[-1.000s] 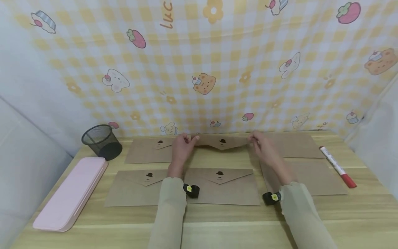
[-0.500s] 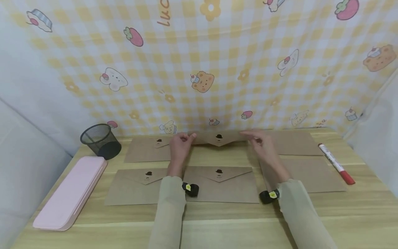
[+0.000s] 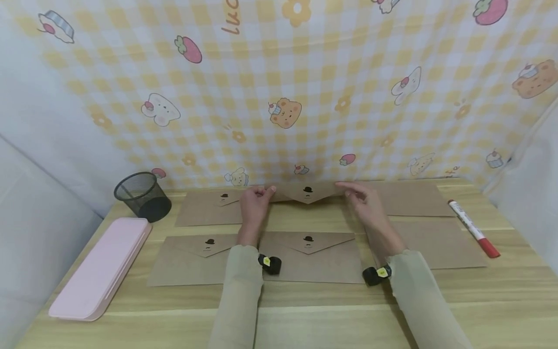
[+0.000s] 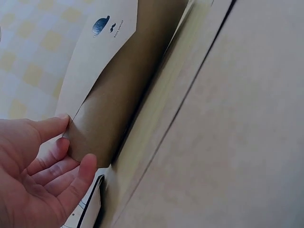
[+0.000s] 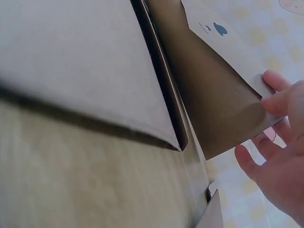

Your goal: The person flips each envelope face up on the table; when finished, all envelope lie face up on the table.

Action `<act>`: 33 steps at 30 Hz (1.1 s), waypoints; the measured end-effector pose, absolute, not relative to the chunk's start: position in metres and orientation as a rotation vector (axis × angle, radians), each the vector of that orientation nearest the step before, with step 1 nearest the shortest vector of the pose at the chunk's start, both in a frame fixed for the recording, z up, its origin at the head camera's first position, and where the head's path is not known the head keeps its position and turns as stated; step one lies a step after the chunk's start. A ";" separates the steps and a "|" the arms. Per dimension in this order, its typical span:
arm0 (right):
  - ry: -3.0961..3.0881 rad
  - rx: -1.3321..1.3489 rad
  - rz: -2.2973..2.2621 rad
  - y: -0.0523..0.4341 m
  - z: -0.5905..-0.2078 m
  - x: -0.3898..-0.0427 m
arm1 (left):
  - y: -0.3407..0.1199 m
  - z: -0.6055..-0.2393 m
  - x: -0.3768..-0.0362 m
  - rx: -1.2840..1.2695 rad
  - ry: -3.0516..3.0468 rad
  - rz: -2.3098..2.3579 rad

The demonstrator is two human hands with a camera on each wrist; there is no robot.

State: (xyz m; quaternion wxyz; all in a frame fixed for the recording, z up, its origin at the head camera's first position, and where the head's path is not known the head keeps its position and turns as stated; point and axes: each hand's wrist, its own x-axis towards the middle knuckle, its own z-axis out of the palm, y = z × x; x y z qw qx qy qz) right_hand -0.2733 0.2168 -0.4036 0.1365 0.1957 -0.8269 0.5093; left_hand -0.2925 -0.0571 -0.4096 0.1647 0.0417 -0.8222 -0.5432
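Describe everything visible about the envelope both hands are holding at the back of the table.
The brown kraft-paper envelope has a pointed flap printed with a small dark hat and moustache. It is raised off the wooden table, tilted on its long edge near the checked backdrop. The left hand pinches its left end and the right hand its right end. Nothing else touches it.

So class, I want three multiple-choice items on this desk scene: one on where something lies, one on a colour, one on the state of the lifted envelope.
1. Where is the mesh pen cup?
A. far left of the table
B. far right
C. between the hands

2. What colour is the flat case?
A. blue
B. pink
C. green

3. How is the middle back envelope held?
A. lying untouched
B. by one hand only
C. by both hands at its ends

Answers: 1 A, it stands left of the envelopes. 2 B, plainly pink. 3 C, left hand and right hand each pinch an end.
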 end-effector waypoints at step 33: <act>-2.227 0.420 1.578 0.204 -0.366 -0.252 | -0.053 -0.389 -0.294 -0.011 -2.265 -1.675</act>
